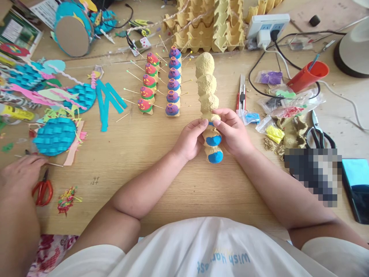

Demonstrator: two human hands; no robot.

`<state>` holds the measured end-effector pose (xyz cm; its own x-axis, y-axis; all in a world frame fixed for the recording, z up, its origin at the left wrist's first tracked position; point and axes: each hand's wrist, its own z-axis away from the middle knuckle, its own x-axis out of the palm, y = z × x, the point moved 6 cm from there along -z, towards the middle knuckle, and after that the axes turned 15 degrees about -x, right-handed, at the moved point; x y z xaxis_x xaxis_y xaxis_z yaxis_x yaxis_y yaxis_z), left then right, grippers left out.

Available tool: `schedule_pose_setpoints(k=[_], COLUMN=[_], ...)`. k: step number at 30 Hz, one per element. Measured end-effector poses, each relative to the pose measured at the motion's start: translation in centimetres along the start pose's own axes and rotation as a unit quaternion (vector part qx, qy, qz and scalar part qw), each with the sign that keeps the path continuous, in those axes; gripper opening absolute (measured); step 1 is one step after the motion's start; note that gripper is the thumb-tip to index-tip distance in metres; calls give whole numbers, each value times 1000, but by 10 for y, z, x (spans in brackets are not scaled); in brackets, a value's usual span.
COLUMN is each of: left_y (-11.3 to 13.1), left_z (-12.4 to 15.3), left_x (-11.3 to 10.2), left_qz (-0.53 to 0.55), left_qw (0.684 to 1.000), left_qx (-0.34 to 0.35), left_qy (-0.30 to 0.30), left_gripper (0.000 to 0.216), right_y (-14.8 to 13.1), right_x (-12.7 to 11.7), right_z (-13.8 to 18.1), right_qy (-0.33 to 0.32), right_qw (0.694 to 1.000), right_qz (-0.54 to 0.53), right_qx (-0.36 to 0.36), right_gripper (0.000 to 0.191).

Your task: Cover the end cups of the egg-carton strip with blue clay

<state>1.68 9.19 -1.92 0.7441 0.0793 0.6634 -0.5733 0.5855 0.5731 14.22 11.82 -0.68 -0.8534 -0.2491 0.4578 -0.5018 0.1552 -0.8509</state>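
A strip of egg-carton bumps (208, 90) lies lengthwise on the wooden table (138, 161), its two nearest bumps covered in blue clay (215, 148). My left hand (190, 139) and my right hand (234, 132) are closed on either side of the strip, fingertips pinched together at a bump where blue clay shows. Both thumbs press on that spot.
Two finished painted carton caterpillars (173, 82) with pin legs lie to the left. Clay bags (273, 132), a box cutter (241, 92), scissors (318, 132), a red cup (308, 75) and a phone (357, 188) sit right. Another person's hand (19, 177) rests by red scissors (42, 190).
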Motion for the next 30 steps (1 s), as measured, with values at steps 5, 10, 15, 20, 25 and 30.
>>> schedule_pose_setpoints(k=[5, 10, 15, 20, 25, 30], left_y=[0, 1, 1, 2, 1, 2], left_z=[-1, 0, 1, 3, 4, 2], left_x=[-2, -1, 1, 1, 2, 4], left_qz=[0, -10, -14, -16, -13, -23], left_qw=[1000, 1000, 1000, 1000, 1000, 998], left_qx=[5, 7, 5, 5, 18, 41], left_qy=[-1, -1, 2, 2, -23, -44], left_gripper=[37, 38, 37, 37, 35, 41], right_y=[1, 3, 2, 2, 0, -2], right_x=[0, -2, -1, -1, -2, 2], right_z=[0, 0, 0, -1, 0, 2], right_qy=[6, 9, 9, 22, 25, 14], right_qw=[1000, 1000, 1000, 1000, 999, 999], right_qz=[-7, -7, -15, -9, 8, -11], right_qx=[9, 21, 14, 12, 19, 41], right_gripper=[46, 49, 46, 48, 51, 49])
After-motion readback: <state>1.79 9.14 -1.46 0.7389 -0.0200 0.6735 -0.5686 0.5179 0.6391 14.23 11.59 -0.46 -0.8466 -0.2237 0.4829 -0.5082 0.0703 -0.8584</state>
